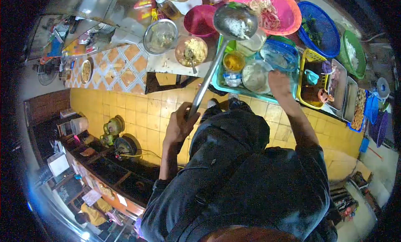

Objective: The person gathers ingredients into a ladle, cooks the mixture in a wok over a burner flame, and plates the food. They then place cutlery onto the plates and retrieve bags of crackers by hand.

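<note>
Head view: left hand [180, 123] wrapped round the handle end of a long metal ladle [218, 60], likely stiff and bowl-heavy, steadier gripped midway, held over the tabletop [158, 67]. Right hand [279, 85] at a powder bowl [255, 78], fingers hidden, grip unclear.

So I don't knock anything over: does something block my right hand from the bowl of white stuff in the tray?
Nothing visible: your right hand is at the right edge of the bowl of white stuff.
</note>
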`<state>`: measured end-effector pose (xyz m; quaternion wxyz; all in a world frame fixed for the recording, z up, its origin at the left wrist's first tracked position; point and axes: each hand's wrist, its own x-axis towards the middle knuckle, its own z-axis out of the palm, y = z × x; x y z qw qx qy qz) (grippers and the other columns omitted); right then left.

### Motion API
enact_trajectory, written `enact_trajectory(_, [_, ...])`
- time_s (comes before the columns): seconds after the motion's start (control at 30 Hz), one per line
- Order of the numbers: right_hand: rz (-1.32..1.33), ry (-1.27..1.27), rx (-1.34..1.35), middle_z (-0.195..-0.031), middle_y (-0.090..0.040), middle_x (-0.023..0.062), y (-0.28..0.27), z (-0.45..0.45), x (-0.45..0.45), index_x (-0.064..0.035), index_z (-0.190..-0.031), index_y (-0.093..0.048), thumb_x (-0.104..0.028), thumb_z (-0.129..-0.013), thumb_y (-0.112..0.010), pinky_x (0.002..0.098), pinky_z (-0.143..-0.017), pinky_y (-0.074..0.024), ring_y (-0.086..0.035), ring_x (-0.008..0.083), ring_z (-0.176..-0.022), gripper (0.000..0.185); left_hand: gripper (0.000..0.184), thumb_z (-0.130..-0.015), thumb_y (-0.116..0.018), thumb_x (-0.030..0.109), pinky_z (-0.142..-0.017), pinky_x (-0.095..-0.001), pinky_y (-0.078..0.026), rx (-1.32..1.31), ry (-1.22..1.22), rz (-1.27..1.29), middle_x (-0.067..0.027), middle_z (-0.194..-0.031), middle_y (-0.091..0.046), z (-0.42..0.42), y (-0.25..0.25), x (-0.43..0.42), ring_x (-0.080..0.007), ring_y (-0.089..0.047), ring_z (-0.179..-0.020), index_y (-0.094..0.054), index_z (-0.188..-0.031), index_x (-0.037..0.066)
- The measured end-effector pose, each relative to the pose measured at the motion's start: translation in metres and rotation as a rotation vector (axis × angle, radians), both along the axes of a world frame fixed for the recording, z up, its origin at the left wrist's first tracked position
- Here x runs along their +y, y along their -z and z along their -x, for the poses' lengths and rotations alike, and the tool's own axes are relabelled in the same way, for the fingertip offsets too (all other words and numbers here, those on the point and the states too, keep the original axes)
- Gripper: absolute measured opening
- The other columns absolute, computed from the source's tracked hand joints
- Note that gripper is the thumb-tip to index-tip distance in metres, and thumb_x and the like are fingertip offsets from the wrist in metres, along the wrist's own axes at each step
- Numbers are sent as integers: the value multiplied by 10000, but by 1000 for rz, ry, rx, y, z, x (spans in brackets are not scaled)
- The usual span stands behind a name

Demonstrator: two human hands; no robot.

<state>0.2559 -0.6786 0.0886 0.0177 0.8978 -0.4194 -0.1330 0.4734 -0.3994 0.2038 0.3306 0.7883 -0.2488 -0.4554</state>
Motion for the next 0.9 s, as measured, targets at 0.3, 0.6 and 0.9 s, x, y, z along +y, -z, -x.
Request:
enact_trajectory(0.3, [-113, -205, -200, -802, -645, 127, 31, 1, 16, -79, -767, -650, -115, -726, -537, 396, -653, -537, -643, 300, -766, 125, 231, -828, -623, 168, -411, -253, -279, 39, -125, -59, -13, -586, -491, -9, -11, 43, -71, -376, -462, -522, -975, 20])
enact_trajectory(0.6, [-376, 21, -368, -871, -651, 129, -14, 39, 10, -137, -872, -672, -193, -744, -560, 411, -693, -509, -626, 309, -772, 178, 275, -804, -640, 200, -469, -313, -381, -107, 46, -205, -73, -594, -551, -16, 5, 92, -127, -482, -499, -541, -1003, 37])
enact_trajectory(0.9, [-319, -43, -439, -862, -648, 143, -45, 49, -5, -139, -870, -670, -179, -757, -550, 417, -686, -506, -618, 315, -786, 170, 219, -805, -651, 143, -387, -246, -330, -102, 176, -148, -14, -578, -530, -9, 10, 90, -73, -423, -435, -522, -965, 67])
